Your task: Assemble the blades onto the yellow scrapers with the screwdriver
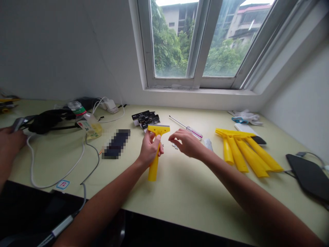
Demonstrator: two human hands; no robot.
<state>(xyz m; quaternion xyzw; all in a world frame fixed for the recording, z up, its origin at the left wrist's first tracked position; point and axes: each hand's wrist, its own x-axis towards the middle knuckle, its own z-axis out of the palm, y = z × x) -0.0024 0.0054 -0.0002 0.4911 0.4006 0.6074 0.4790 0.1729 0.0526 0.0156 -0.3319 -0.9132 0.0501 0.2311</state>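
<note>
My left hand (149,149) is closed around the handle of a yellow scraper (153,169), its wide head pointing away from me. Along the top edge of that head runs a grey strip. To the right, my right hand (185,142) has thumb and fingertips drawn together in a pinch; whatever may be between them is too small to make out. Just under those fingertips lies a small pile of silvery hardware (174,146). Behind the right hand is a screwdriver (195,132) with a clear and purple handle. Several black printed cards (146,118) lie beyond the scraper.
Several yellow scrapers (239,152) lie at the right, near a black flat device (308,175). On the left are a tilted plastic bottle (88,123), a pixelated dark object (117,144) and a looping white cable (59,183). Another person's hand (11,144) is at the far left.
</note>
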